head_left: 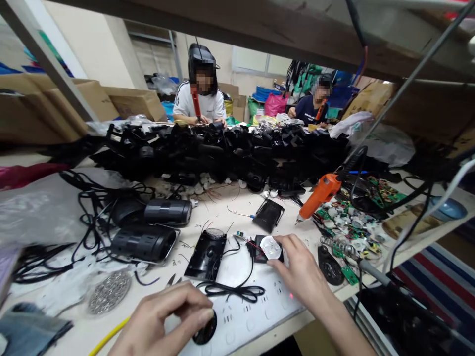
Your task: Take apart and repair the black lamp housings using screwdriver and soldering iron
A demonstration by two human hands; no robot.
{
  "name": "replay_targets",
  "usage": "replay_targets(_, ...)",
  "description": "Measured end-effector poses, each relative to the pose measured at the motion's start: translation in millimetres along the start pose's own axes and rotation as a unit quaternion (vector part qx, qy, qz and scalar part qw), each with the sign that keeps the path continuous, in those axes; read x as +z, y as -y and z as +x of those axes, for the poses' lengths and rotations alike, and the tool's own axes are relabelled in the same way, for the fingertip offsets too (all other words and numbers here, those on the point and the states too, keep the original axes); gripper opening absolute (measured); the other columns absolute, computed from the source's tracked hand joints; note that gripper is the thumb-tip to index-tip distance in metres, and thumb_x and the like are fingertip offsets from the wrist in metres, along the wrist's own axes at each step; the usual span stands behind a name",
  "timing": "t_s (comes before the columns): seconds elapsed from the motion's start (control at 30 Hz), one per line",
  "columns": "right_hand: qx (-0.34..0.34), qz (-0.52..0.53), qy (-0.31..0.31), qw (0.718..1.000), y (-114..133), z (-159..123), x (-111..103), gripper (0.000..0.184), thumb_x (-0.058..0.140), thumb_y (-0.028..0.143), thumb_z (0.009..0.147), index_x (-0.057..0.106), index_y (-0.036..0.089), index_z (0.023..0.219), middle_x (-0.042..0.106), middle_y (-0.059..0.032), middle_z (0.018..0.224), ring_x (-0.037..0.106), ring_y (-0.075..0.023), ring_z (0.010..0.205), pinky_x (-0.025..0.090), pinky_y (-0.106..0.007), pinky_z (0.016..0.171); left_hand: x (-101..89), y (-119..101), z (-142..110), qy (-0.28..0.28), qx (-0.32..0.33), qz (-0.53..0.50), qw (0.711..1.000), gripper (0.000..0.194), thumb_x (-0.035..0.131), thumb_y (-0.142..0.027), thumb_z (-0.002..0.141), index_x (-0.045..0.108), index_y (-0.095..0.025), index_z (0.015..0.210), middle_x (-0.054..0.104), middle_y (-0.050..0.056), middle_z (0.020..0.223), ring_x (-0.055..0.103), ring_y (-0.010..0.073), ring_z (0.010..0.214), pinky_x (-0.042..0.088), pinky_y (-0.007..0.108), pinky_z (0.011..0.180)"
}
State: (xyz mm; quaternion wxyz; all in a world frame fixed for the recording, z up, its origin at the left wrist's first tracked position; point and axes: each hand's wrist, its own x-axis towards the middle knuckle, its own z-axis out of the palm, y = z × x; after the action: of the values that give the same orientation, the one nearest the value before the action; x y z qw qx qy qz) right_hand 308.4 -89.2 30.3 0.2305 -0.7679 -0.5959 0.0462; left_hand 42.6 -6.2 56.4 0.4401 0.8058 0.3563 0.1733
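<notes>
My left hand [163,316] is closed at the front edge, thumb and fingers pinching a black round part [206,330] over a white power strip [256,316]. Thumb and index finger of my right hand [299,264] grip the rim of a white round disc [270,247], which sits against a black square piece. Thin wires and a small circuit board [240,235] lie left of the disc. Between my hands are an opened black plastic housing [206,254] and a coiled black cable [241,291]. Behind the disc rests another black shell [268,215].
An orange electric screwdriver [321,195] stands tilted at right, near piled circuit boards [345,220] and a soldering iron holder's spring [339,245]. Black cylindrical housings [144,242] and screws [110,291] lie left. Heaped black parts [222,148] separate me from two people across the bench.
</notes>
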Motion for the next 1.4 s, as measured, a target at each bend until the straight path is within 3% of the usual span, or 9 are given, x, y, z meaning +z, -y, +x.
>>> replay_targets(0.17,0.002,0.039,-0.012,0.999,-11,6,18,0.046,0.068,0.017,0.081,0.051,0.021,0.123,0.059,-0.0094,0.108,0.058,-0.0304,0.104,0.052,-0.048,0.091,-18.9,-11,18,-0.078,0.024,0.067,0.994,0.024,0.061,-0.046,0.082,0.072,-0.025,0.077,0.072,-0.001,0.072,0.067,0.0171,0.066,0.052,0.022,0.06)
replay_targets(0.3,-0.039,0.044,0.011,0.998,-22,5,21,0.035,0.054,0.016,0.088,0.049,0.018,0.123,0.059,-0.0109,0.109,0.056,-0.0299,0.105,0.049,-0.049,0.094,-52.9,-3,6,-0.202,-0.056,0.129,0.969,0.027,0.064,-0.051,0.079,0.072,-0.025,0.081,0.074,0.0,0.078,0.068,0.0188,0.071,0.051,0.024,0.062)
replay_targets(0.37,-0.071,0.044,0.012,0.996,-28,5,23,0.035,0.049,0.017,0.09,0.048,0.017,0.125,0.059,-0.0119,0.113,0.055,-0.0294,0.108,0.047,-0.048,0.095,-57.3,2,-7,-0.222,-0.081,0.139,0.962,0.028,0.063,-0.05,0.08,0.071,-0.024,0.081,0.073,0.0,0.078,0.067,0.0188,0.071,0.05,0.025,0.062)
replay_targets(0.5,-0.119,0.05,0.016,0.992,-36,8,26,0.034,0.043,0.016,0.091,0.048,0.018,0.124,0.059,-0.011,0.115,0.054,-0.0278,0.11,0.046,-0.046,0.096,-21.1,12,-30,-0.105,-0.055,0.132,0.984,0.02,0.067,-0.04,0.081,0.071,-0.022,0.089,0.071,0.002,0.086,0.066,0.0195,0.08,0.053,0.029,0.073)
replay_targets(0.6,-0.122,0.056,0.019,0.991,-39,8,23,0.035,0.043,0.019,0.091,0.048,0.019,0.126,0.06,-0.0106,0.115,0.055,-0.0278,0.11,0.047,-0.046,0.094,18.8,19,-33,-0.029,-0.049,0.151,0.987,0.041,0.08,-0.032,0.071,0.068,-0.021,0.108,0.068,0.007,0.11,0.061,0.0257,0.102,0.051,0.038,0.091)
replay_targets(0.7,-0.116,0.067,0.008,0.991,-41,8,13,0.038,0.047,0.029,0.092,0.048,0.022,0.129,0.06,-0.0098,0.118,0.057,-0.0276,0.11,0.049,-0.045,0.092,38.0,26,-29,-0.004,-0.069,0.169,0.983,0.049,0.082,-0.029,0.07,0.064,-0.02,0.115,0.064,0.01,0.118,0.056,0.0287,0.11,0.047,0.043,0.097)
replay_targets(0.97,-0.045,0.073,-0.091,0.992,-42,0,-22,0.035,0.052,0.045,0.091,0.059,0.023,0.117,0.065,-0.0093,0.107,0.066,-0.024,0.086,0.056,-0.037,0.074,25.9,30,-25,0.054,-0.041,0.145,0.987,0.041,0.074,-0.029,0.079,0.064,-0.023,0.119,0.064,0.008,0.117,0.057,0.0259,0.111,0.047,0.038,0.097)
replay_targets(1.23,-0.051,0.101,-0.127,0.985,-30,-10,-26,0.029,0.056,0.043,0.091,0.063,0.023,0.111,0.065,-0.0073,0.105,0.066,-0.0209,0.08,0.055,-0.035,0.073,16.1,34,-27,0.101,-0.018,0.127,0.987,0.047,0.067,-0.032,0.086,0.056,-0.026,0.132,0.06,0.009,0.124,0.056,0.0255,0.115,0.046,0.036,0.098)
replay_targets(1.4,-0.046,0.099,-0.137,0.984,-28,-12,-25,0.027,0.056,0.043,0.091,0.064,0.023,0.108,0.066,-0.0067,0.103,0.066,-0.0212,0.08,0.053,-0.035,0.072,11.9,35,-23,0.096,-0.006,0.133,0.986,0.036,0.063,-0.032,0.089,0.061,-0.026,0.125,0.063,0.008,0.117,0.058,0.0241,0.109,0.047,0.035,0.095)
